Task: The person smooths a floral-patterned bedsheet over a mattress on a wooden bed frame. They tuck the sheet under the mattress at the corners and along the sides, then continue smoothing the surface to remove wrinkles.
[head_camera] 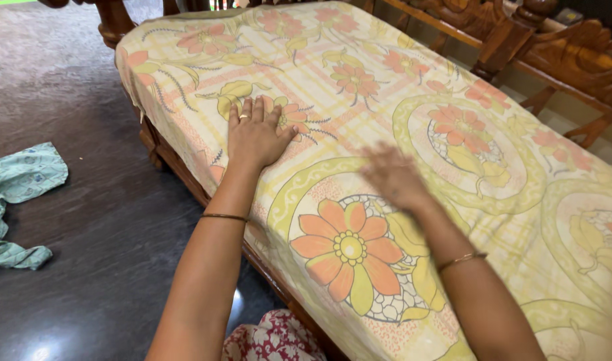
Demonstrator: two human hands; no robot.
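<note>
Head view, looking down: one pale yellow cotton sheet printed with orange flowers and green scrolls (386,100), spread over one carved dark wooden bench seat (520,37), long axis running from far left to near right across the frame. Left hand (256,137) flat on the sheet near the far-left end, palm down, fingers spread and pressing the cloth, pinching nothing; gold ring on one finger, thin bangle (224,216) at the wrist. Right hand (391,177) nearer the middle of the sheet, blurred in motion, lying over the cloth just above the big orange flower with the yellow centre (349,249); grip too smeared to read, cannot tell whether fingers spread or closed. Second bangle (461,260) on that wrist. Sheet straight ahead of both hands, left edge hanging down over the seat's front rail. Count: two hands, two bangles, one sheet. Off to the left, well apart on the dark polished floor (85,220), one crumpled light green cloth (15,200). At bottom centre, red-and-white patterned garment (272,337).
</note>
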